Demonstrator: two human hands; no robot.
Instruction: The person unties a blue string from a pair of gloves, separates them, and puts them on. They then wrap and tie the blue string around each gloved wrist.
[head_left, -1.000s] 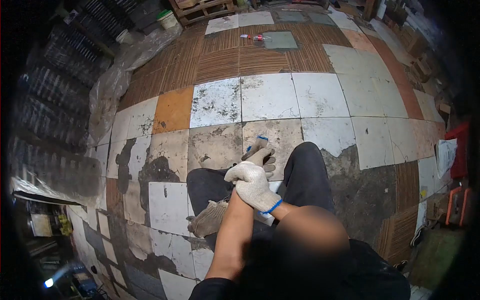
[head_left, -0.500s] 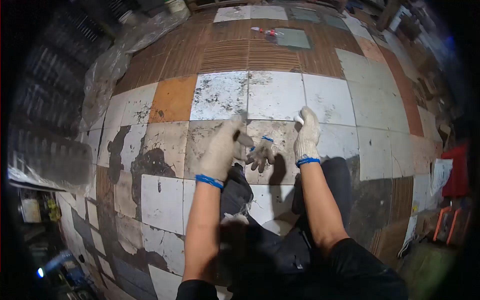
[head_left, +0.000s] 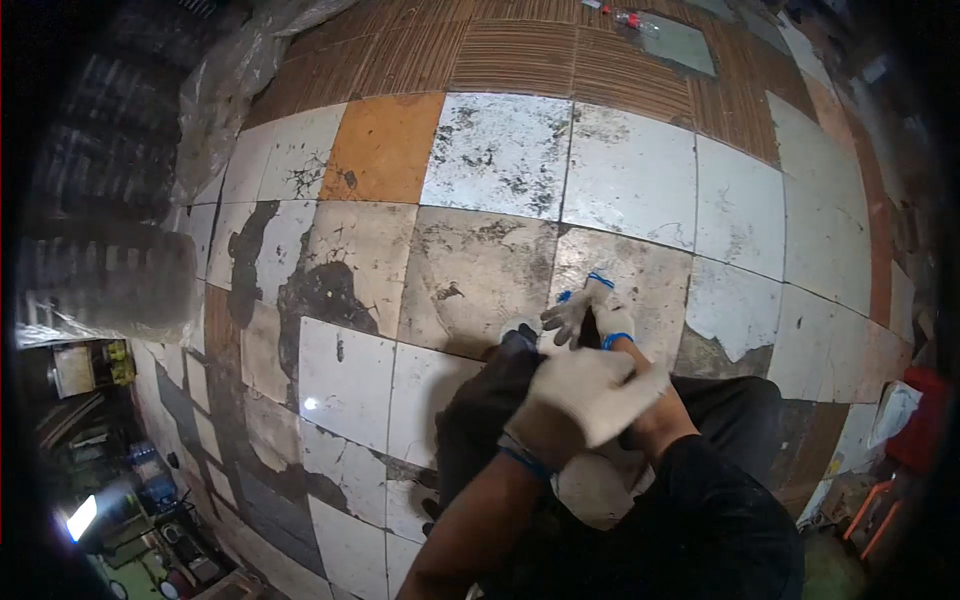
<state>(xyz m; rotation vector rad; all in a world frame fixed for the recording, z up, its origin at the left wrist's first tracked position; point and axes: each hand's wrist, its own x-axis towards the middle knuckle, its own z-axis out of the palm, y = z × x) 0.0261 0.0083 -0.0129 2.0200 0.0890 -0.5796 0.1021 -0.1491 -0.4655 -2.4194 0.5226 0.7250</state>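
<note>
My left hand (head_left: 585,395), in a cream knit work glove with a blue cuff edge, reaches across my right forearm. Its fingers stretch toward the right with the thumb apart. My right hand (head_left: 616,322), gloved the same way, is low in front of me, its fingers largely out of sight. Right beside it, and partly overlapped by it, is a loose work glove (head_left: 568,318) with dirty grey fingers and blue edging, over a stained beige tile. My bent legs in dark trousers frame both hands.
Patchwork floor tiles (head_left: 350,385) spread all round, some chipped. A plastic bottle (head_left: 632,21) lies at the far end. Clear plastic sheeting (head_left: 225,95) hangs along the left. A bright lamp (head_left: 82,518) shines at lower left; a red object (head_left: 915,415) and orange handles (head_left: 868,515) are on the right.
My left hand has swung back and right, across my right forearm. The right hand has come down beside the loose glove. My view has tilted down and shifted.
</note>
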